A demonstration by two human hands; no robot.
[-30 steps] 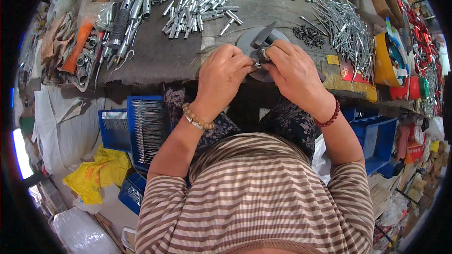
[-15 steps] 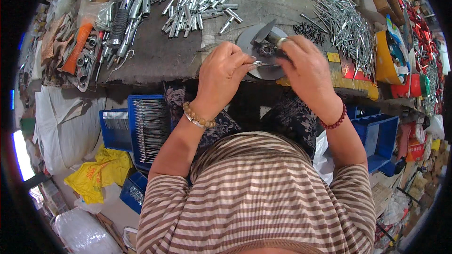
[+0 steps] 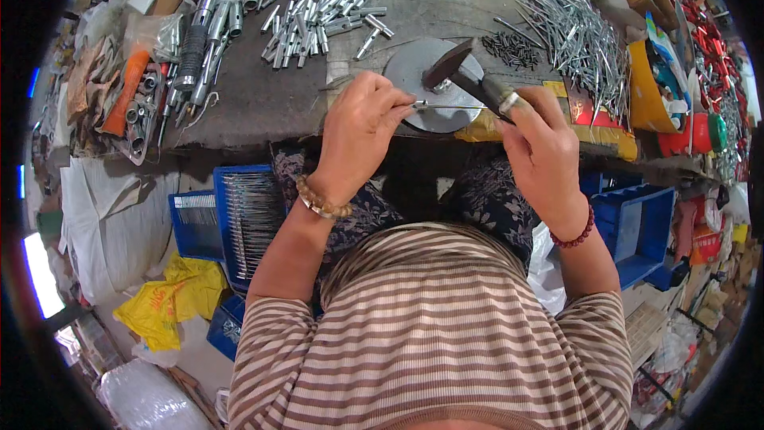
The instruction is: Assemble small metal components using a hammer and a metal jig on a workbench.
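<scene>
A thin metal rod is pinched at its left end by the left hand, over a round plate at the table's near edge. A hammer is gripped by its handle in the right hand, apart from the left. Rod judged light, stiff, slippery; an end grip is advised.

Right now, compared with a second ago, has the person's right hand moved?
Yes. Judged against the round grey disc, the right hand has moved to the right and somewhat down the picture.
</scene>
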